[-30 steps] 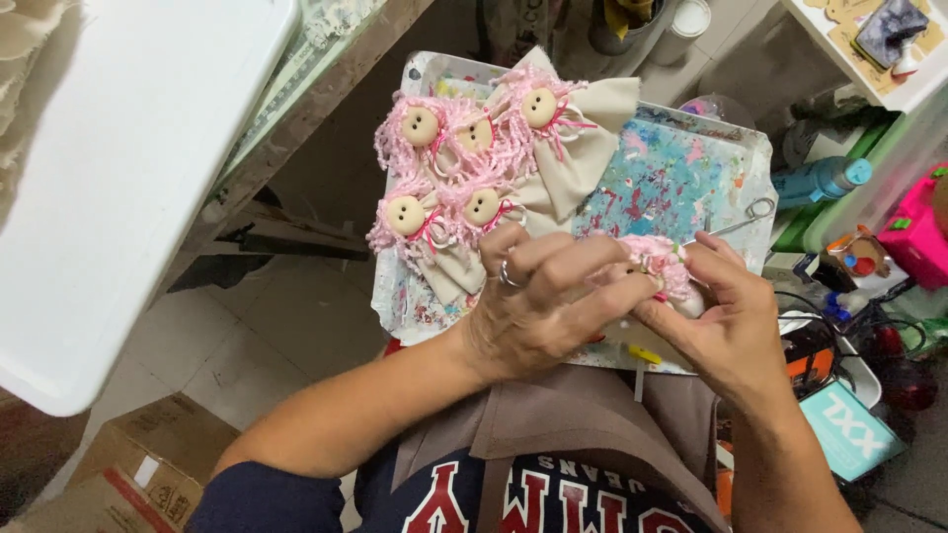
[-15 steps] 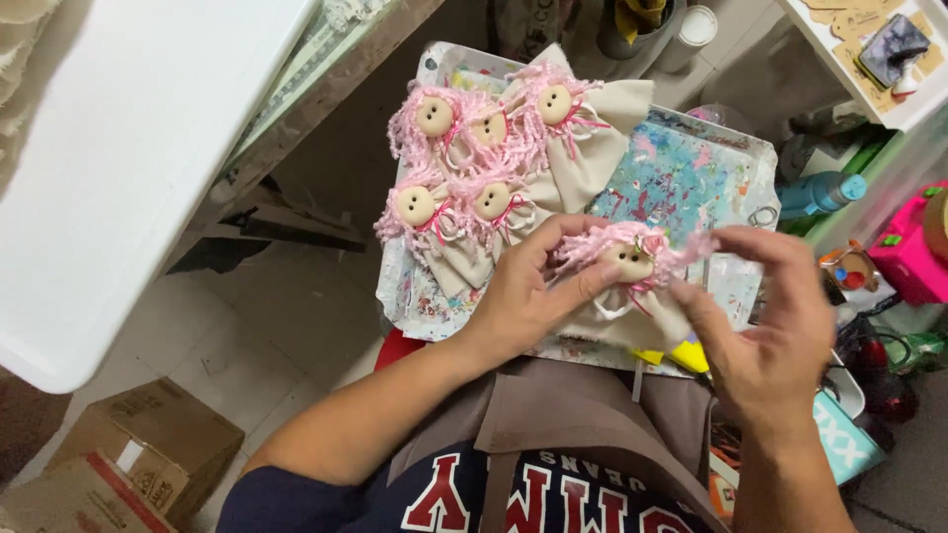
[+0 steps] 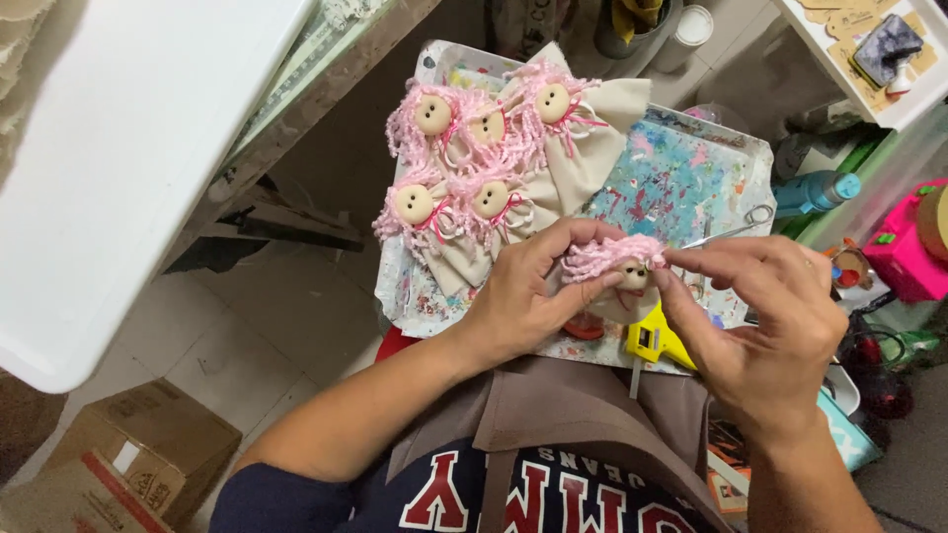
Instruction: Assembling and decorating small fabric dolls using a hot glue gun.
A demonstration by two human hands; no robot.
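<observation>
Head view showed my left hand [image 3: 528, 296] and right hand [image 3: 765, 316] pinching a small pink-yarn-haired doll [image 3: 620, 268] at frame centre, over the paint-spattered tray [image 3: 681, 173]. I judged it light, soft and squashy; best gripped by its firm bead head.

The person wears a dark blue shirt [image 3: 296, 494] with big red and white letters, and a brown cloth apron [image 3: 583, 415] over it. Both arms are bare.

Tray [image 3: 750, 158]: five dolls [image 3: 491, 202] far left; scissors [image 3: 736, 225] right; glue gun [image 3: 657, 339] near edge; box [image 3: 128, 454] on floor, near left
</observation>
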